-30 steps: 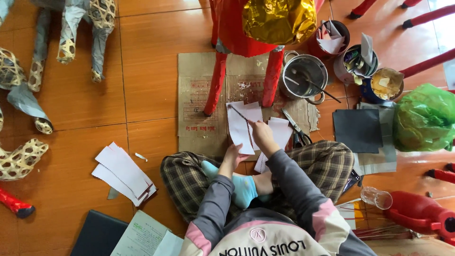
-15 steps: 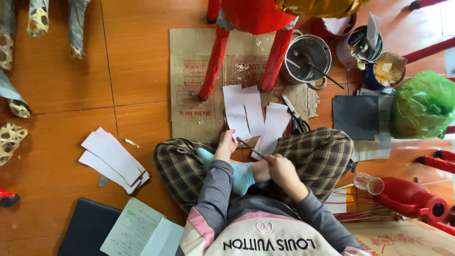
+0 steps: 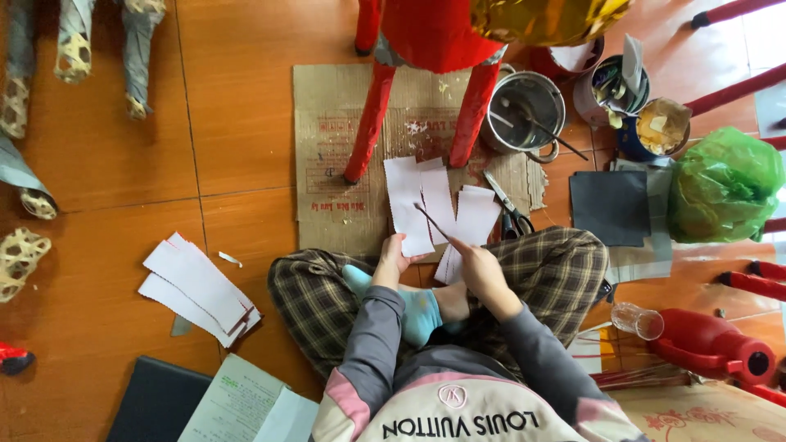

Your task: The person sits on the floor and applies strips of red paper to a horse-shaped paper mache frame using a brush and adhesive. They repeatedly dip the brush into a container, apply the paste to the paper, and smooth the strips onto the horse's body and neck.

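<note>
Down on the tiled floor, a person sits cross-legged in plaid trousers, and the left hand [image 3: 391, 255] closes its fingers on the lower edge of a white paper strip [image 3: 407, 205] that lies over a flattened sheet of cardboard [image 3: 336, 155]. Beside it the right hand [image 3: 479, 270] is curled around a thin stick [image 3: 432, 223], whose far end slants up and to the left across the paper; the tip seems to touch the strip, though the view is too small to be sure. More white strips [image 3: 473, 214] lie fanned out just to the right of the held one, touching it. A pair of scissors [image 3: 506, 200] rests on the cardboard next to them. Two red legs [image 3: 370, 115] of a red paper-covered figure stand on the cardboard beyond the strips. Near these, to the right, sits a metal pot [image 3: 524, 110], and farther right a green plastic bag [image 3: 720, 192] lies by a dark square sheet [image 3: 610, 209]. Well apart on the left, a stack of white paper pieces [image 3: 196, 286] lies on the floor.
</note>
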